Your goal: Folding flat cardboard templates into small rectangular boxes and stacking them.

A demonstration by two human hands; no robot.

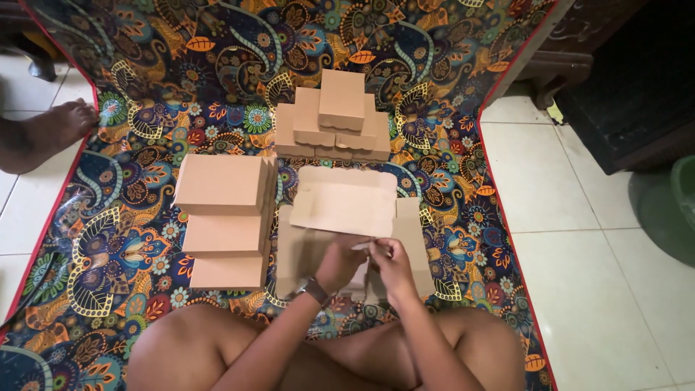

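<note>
Left hand (pixel 339 262) and right hand (pixel 391 262) both pinching near edge of flat cardboard blank (pixel 347 203), lying on patterned mat (pixel 130 239) before knees; likely risk: scalloped flap creasing crooked; stacked boxes (pixel 226 217) just beside, easily nudged.

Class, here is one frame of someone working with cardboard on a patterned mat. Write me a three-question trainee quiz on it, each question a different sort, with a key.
1. True or false: both hands touch the flat cardboard.
2. Where do the closed small boxes sit? A) beyond the flat cardboard B) on the tiles C) on the person's lap
3. Fill in: on the person's left lies a stack of ___ larger boxes.

Key: 1 true; 2 A; 3 three. The left hand and right hand pinch the sheet's near edge over the mat.
</note>
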